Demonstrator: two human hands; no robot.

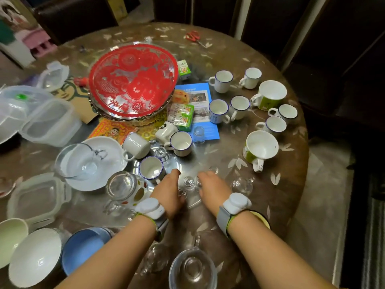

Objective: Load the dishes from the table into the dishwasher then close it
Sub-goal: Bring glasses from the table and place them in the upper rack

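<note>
Both my hands reach over the near middle of the round table (291, 184), among a cluster of small clear glasses (188, 182). My left hand (169, 191) curls down over one small glass at its right side. My right hand (212, 187) curls over another small glass at its left side. One more small glass stands between the two hands. A blue-rimmed white mug (151, 168) stands just left of my left hand. A clear glass cup (242, 184) sits right of my right hand. No dishwasher is in view.
Several white mugs (239, 107) and two green mugs (260, 149) stand at the right. A glass jug (123, 187), white bowls (100, 163), a blue bowl (83, 249) and plastic boxes (50, 122) crowd the left. A red-patterned glass platter (133, 80) lies behind. A glass cup (192, 268) is near the front edge.
</note>
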